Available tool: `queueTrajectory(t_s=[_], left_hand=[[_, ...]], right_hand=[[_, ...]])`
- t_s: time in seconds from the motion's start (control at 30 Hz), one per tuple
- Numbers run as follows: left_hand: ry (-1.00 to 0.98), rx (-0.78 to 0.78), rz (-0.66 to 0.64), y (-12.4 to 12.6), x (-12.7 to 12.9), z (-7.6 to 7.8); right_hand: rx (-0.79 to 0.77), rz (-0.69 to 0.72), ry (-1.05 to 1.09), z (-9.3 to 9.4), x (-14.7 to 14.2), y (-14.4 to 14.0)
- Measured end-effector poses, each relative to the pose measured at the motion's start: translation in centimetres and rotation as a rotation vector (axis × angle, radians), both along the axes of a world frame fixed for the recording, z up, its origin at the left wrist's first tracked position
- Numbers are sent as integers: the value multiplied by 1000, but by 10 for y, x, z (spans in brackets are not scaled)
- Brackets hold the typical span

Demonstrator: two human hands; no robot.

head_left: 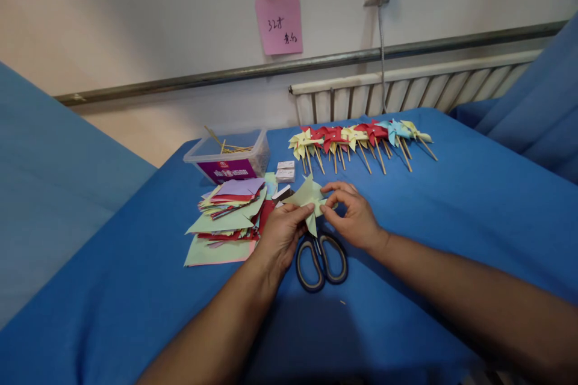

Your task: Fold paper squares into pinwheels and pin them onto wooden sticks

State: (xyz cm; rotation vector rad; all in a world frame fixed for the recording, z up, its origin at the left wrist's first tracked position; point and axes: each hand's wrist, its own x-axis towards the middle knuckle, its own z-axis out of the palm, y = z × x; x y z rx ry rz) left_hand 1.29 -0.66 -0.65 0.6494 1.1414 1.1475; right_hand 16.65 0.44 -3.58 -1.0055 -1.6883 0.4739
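Observation:
Between my two hands is a pale green paper pinwheel (307,194), its blades partly folded toward the middle. My left hand (285,227) pinches it from the left, thumb on top near the centre. With thumb and fingers, my right hand (350,212) grips a blade on the right side. Just below the paper lies a pair of scissors (322,260) with dark handles toward me; its blades are mostly hidden under the paper and hands. Left of my hands rests a stack of coloured paper sheets (226,216) in purple, red, yellow and green.
A clear plastic box (226,156) with thin sticks stands behind the paper stack. Small white boxes (285,172) sit beside it. Finished pinwheels (356,138) on sticks lie in a row at the back right. Blue cloth (433,301) covers the table, and a radiator (406,87) stands behind.

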Motion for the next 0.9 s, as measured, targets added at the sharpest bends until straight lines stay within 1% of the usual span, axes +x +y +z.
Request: queueTrajectory(t_s=[0.6, 0.9], left_hand=[[13, 2, 4, -1, 1, 2], [3, 10, 10, -1, 1, 2]], right_hand=[[-17, 7, 9, -4, 0, 2], [-12, 3, 11, -3, 0, 1]])
